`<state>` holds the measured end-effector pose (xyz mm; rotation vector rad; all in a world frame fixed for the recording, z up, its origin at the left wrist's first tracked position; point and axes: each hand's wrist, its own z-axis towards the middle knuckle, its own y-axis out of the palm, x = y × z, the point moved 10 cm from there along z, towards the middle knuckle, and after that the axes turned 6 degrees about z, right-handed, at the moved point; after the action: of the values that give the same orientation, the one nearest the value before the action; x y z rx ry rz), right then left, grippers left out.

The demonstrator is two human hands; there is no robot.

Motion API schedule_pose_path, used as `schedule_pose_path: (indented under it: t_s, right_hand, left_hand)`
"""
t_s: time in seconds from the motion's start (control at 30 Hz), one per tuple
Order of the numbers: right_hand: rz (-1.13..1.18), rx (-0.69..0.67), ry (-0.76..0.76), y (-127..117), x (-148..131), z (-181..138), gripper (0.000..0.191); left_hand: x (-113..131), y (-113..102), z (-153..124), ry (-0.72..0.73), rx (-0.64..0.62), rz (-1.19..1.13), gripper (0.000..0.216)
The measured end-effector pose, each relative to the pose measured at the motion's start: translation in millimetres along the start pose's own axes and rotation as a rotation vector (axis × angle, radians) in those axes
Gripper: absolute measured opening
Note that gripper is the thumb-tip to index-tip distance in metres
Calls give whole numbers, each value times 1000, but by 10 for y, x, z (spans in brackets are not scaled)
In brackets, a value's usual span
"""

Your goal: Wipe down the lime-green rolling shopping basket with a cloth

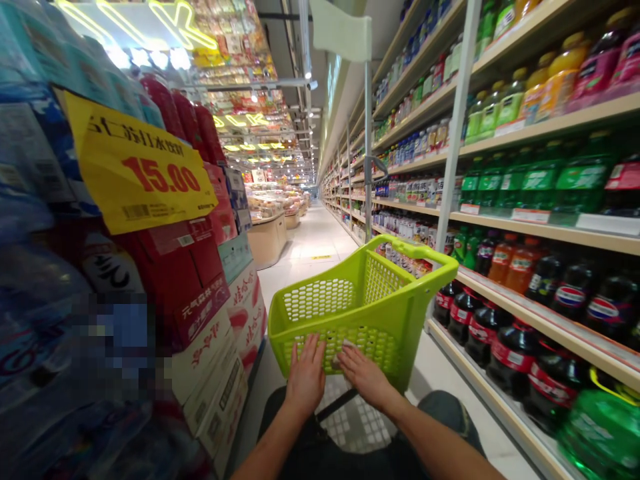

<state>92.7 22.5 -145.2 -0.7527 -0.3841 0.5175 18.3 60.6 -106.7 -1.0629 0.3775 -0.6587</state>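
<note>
A lime-green plastic shopping cart [320, 323] with perforated walls stands right in front of me, its handle [425, 252] toward the right. My left hand [306, 375] lies against the near side wall, fingers stretched out and holding nothing. Close beside it, my right hand [367, 375] presses on the same wall. A small pale cloth [336, 361] peeks out under its fingers; most of it is covered by the hand. The cart's lower part is partly hidden behind my arms and knees.
On the right, shelves [545, 230] hold many soda bottles, with large cola bottles [515, 353] lowest. Stacked drink cartons [200, 333] and a yellow price sign [145, 167] stand close on the left. A tiled aisle [315, 230] runs ahead past display bins [267, 240].
</note>
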Motion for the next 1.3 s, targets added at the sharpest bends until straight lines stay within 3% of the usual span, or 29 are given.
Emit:
schedule_pose_path:
  t_s: [0.2, 0.3, 0.43, 0.53, 0.67, 0.73, 0.87, 0.97, 1.07, 1.13, 1.3]
  right_hand:
    - [-79, 109, 89, -514, 306, 294, 38]
    - [-125, 67, 95, -414, 395, 138, 37]
    - [-165, 17, 52, -259, 296, -280, 35]
    - [-193, 60, 79, -497, 330, -222, 39]
    - [-233, 151, 167, -810, 579, 39, 42]
    - [-248, 134, 170, -726, 650, -46, 42]
    - [-275, 113, 89, -459, 565, -508, 38]
    - [-273, 162, 110, -608, 566, -545, 37]
    - [-265, 232, 242, -956, 775, -263, 42]
    - [-282, 248, 297, -1062, 903, -139, 44]
    - [-323, 182, 189, -783, 808, -489, 41]
  left_hand:
    - [90, -51, 150, -28, 28, 24, 61]
    - [184, -40, 202, -10, 20, 44, 64]
    - [291, 45, 217, 40, -10, 63, 65]
    - [352, 78, 246, 46, -17, 65, 66]
    - [487, 53, 326, 44, -22, 59, 68]
    - [581, 40, 360, 70, -39, 64, 68]
    - [711, 47, 403, 124, -80, 133, 64]
    - [772, 59, 457, 141, -97, 195, 61]
    - [865, 34, 537, 147, -82, 223, 61]
    - [954, 0, 576, 167, -59, 218, 62]
    - [1091, -19, 596, 220, -53, 171, 61]
